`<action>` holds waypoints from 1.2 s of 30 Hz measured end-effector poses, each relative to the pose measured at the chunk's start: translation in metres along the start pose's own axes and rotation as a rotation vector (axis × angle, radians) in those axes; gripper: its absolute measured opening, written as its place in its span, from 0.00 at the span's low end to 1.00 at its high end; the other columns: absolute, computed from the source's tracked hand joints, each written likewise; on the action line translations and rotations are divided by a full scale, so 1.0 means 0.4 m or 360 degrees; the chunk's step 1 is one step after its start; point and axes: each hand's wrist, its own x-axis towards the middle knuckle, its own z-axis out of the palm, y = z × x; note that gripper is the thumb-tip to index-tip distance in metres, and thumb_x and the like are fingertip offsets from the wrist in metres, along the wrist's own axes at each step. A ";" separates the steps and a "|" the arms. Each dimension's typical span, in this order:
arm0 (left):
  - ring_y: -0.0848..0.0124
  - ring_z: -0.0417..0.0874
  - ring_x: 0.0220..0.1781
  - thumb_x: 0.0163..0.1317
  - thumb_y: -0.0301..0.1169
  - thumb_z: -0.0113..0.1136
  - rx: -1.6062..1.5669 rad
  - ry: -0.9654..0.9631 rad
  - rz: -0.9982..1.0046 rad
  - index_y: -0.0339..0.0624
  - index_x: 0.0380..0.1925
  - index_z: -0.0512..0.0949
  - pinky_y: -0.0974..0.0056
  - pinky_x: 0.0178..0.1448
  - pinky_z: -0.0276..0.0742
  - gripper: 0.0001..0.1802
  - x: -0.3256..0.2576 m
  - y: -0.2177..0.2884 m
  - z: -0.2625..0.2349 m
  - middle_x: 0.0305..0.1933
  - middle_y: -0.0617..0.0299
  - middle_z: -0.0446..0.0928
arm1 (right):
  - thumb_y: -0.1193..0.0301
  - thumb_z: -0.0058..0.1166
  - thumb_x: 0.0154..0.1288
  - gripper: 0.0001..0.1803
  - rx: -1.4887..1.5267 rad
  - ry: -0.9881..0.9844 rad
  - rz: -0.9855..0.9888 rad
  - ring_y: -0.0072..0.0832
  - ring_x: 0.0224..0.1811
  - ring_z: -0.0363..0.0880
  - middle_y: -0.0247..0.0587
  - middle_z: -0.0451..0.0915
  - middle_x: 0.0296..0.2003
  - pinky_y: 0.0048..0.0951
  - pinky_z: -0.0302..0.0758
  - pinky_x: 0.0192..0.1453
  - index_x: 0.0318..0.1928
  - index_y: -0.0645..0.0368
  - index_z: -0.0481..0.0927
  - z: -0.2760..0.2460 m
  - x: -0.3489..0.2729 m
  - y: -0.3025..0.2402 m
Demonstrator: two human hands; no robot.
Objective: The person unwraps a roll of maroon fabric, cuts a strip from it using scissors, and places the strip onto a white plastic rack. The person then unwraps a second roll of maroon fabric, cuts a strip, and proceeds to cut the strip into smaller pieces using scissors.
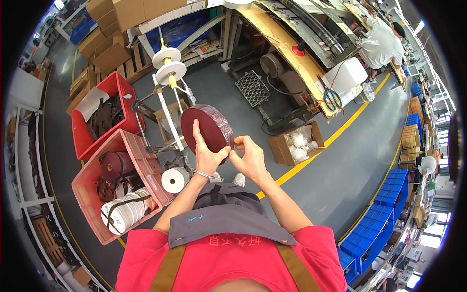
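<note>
A large dark red roll of ribbon or webbing (198,127) is held upright in front of me, its outer rim covered by shiny clear wrap. My left hand (209,158) grips it from the near left, the fingers lying along its flat face and the thumb at the lower rim. At the roll's right lower edge, the fingertips of my right hand (250,158) are pinched together. What lies between them is too small to make out. Just beyond the roll stands a rack with a white rod (169,114) and white spool discs (170,72).
To the left sit a red bin (79,134) of dark strips and a pink bin (141,160) with rolls. A white roll (184,177) stands by my feet. At right are a carton (282,152) of plastic bags and a workbench (287,51) with scissors (332,100). A person (382,44) works farther off.
</note>
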 end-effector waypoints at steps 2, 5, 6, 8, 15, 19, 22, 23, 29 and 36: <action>0.56 0.66 0.58 0.33 0.25 0.66 0.0021 0.0006 0.0056 0.38 0.63 0.40 0.59 0.61 0.62 0.57 0.006 0.011 -0.002 0.60 0.42 0.57 | 0.72 0.55 0.47 0.14 0.0061 -0.0043 0.0111 0.34 0.33 0.79 0.49 0.77 0.29 0.30 0.75 0.39 0.34 0.66 0.70 0.004 0.004 -0.003; 0.56 0.69 0.54 0.32 0.25 0.66 0.0102 0.0010 0.0134 0.38 0.62 0.40 0.58 0.58 0.65 0.57 0.010 0.021 -0.007 0.58 0.42 0.59 | 0.73 0.54 0.47 0.14 0.0001 -0.0088 0.0066 0.35 0.33 0.79 0.49 0.78 0.29 0.30 0.75 0.39 0.35 0.67 0.70 0.002 0.004 -0.004; 0.55 0.70 0.53 0.32 0.25 0.66 0.0134 0.0010 0.0158 0.37 0.62 0.40 0.58 0.57 0.66 0.57 0.011 0.023 -0.008 0.58 0.42 0.60 | 0.73 0.54 0.47 0.14 -0.0021 -0.0104 0.0089 0.34 0.33 0.79 0.48 0.78 0.29 0.30 0.75 0.38 0.35 0.67 0.70 0.003 0.005 -0.004; 0.55 0.71 0.52 0.32 0.25 0.67 0.0162 0.0002 0.0189 0.37 0.62 0.40 0.58 0.56 0.67 0.57 0.012 0.014 -0.009 0.57 0.42 0.61 | 0.73 0.53 0.47 0.14 -0.0063 -0.0141 0.0134 0.34 0.31 0.79 0.47 0.78 0.28 0.30 0.75 0.38 0.36 0.67 0.70 0.005 0.008 -0.003; 0.57 0.73 0.50 0.32 0.25 0.67 -0.0015 -0.0144 0.0149 0.38 0.62 0.40 0.59 0.56 0.68 0.58 0.016 0.026 -0.005 0.54 0.42 0.64 | 0.76 0.51 0.47 0.13 0.0250 -0.0099 0.0256 0.29 0.26 0.78 0.45 0.77 0.25 0.27 0.74 0.33 0.35 0.68 0.71 -0.002 0.000 0.015; 0.60 0.69 0.54 0.33 0.25 0.66 -0.0142 -0.0365 0.0064 0.39 0.63 0.38 0.60 0.59 0.65 0.58 0.026 0.036 0.008 0.57 0.45 0.59 | 0.79 0.49 0.46 0.11 0.0386 -0.0083 0.0269 0.24 0.23 0.74 0.41 0.76 0.22 0.23 0.72 0.31 0.35 0.68 0.71 -0.020 -0.003 0.042; 0.62 0.64 0.58 0.35 0.25 0.66 -0.0309 -0.0510 0.0002 0.39 0.63 0.37 0.61 0.61 0.61 0.58 0.038 0.022 0.033 0.60 0.46 0.53 | 0.81 0.48 0.47 0.10 0.0395 -0.0056 0.0254 0.18 0.21 0.72 0.38 0.74 0.20 0.20 0.71 0.28 0.34 0.68 0.71 -0.038 -0.003 0.074; 0.62 0.62 0.59 0.35 0.26 0.66 -0.0426 -0.0540 -0.0054 0.40 0.63 0.37 0.61 0.62 0.60 0.58 0.043 0.033 0.046 0.61 0.47 0.51 | 0.81 0.47 0.47 0.10 0.0386 -0.0041 0.0240 0.18 0.21 0.72 0.38 0.74 0.20 0.19 0.71 0.28 0.34 0.68 0.71 -0.047 0.001 0.083; 0.60 0.62 0.59 0.36 0.30 0.68 -0.0160 -0.0200 -0.0007 0.40 0.63 0.40 0.61 0.61 0.61 0.57 0.037 0.015 0.164 0.61 0.46 0.53 | 0.78 0.46 0.45 0.10 0.0244 -0.0026 0.0151 0.41 0.24 0.73 0.49 0.73 0.21 0.35 0.70 0.31 0.32 0.66 0.69 -0.119 0.022 0.125; 0.56 0.71 0.52 0.32 0.29 0.68 0.0075 -0.0062 0.0124 0.38 0.62 0.43 0.60 0.57 0.66 0.57 0.039 0.086 0.273 0.54 0.43 0.64 | 0.77 0.46 0.44 0.07 0.0172 -0.0042 0.0185 0.45 0.25 0.72 0.52 0.73 0.22 0.37 0.70 0.31 0.27 0.66 0.68 -0.203 0.038 0.183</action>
